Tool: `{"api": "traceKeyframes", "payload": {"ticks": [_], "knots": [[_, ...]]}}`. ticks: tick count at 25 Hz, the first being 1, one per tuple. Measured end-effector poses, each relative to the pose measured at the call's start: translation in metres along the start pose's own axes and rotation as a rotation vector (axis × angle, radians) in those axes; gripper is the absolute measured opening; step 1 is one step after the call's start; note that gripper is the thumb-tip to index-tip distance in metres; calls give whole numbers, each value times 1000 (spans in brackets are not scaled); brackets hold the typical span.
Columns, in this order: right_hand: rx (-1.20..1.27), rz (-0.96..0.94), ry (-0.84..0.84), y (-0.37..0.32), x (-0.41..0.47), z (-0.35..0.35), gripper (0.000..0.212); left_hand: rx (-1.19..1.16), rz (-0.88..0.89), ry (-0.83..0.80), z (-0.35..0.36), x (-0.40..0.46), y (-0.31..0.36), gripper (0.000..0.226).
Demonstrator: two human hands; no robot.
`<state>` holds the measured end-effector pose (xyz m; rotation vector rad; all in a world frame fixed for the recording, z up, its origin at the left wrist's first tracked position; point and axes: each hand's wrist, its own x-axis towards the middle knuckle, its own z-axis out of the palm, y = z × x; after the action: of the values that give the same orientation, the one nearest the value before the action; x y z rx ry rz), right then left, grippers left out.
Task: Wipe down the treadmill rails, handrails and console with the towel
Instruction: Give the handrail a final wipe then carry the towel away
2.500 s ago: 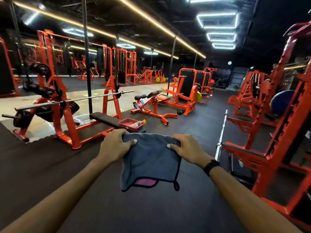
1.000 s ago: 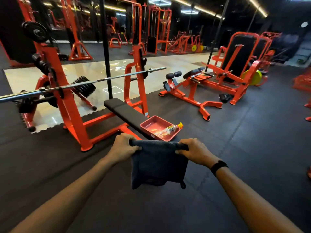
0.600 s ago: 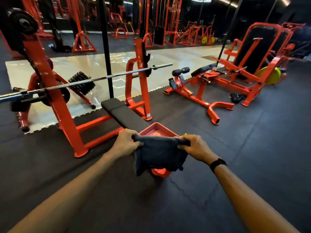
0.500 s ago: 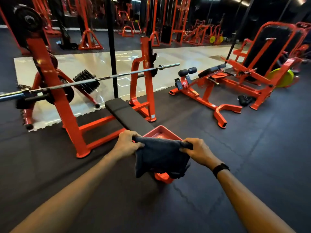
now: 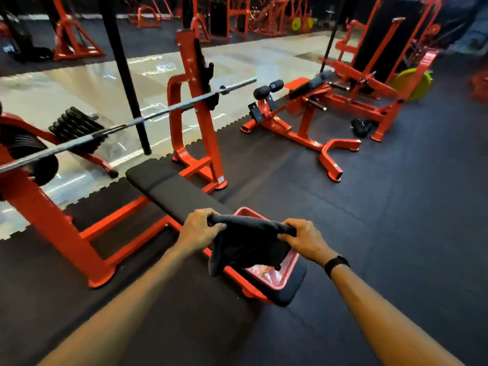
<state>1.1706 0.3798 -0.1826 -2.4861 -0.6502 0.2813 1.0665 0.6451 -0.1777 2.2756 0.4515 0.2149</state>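
Observation:
A dark grey towel (image 5: pixel 248 245) hangs folded between my two hands, directly over a red tray (image 5: pixel 286 273) that sits on the near end of a black bench pad (image 5: pixel 169 190). My left hand (image 5: pixel 199 229) grips the towel's left top corner. Its right top corner is gripped by my right hand (image 5: pixel 303 240), which has a black band on the wrist. The towel hides most of the tray's inside. No treadmill is in view.
The bench belongs to an orange press rack (image 5: pixel 196 107) carrying a steel barbell (image 5: pixel 126 125) across it. A black pole (image 5: pixel 124 72) stands behind. An orange sit-up bench (image 5: pixel 298 120) and a larger orange machine (image 5: pixel 380 64) stand to the right on dark rubber floor (image 5: pixel 396 207).
I have come closer to the bench and look further down. The towel, held the same way in both hands, now hangs over the red tray and covers the bottle that lay in it.

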Motion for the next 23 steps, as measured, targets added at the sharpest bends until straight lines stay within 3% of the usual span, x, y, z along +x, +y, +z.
{"api": "traceKeyframes", "payload": {"ticks": [8, 19, 23], "knots": [[138, 175, 91, 50, 98, 28, 16, -6, -93, -192, 58, 137, -25, 14], [242, 424, -62, 109, 206, 96, 23, 178, -308, -417, 138, 269, -63, 29], [343, 635, -28, 126, 245, 116, 33, 188, -332, -504, 177, 324, -87, 38]]}}
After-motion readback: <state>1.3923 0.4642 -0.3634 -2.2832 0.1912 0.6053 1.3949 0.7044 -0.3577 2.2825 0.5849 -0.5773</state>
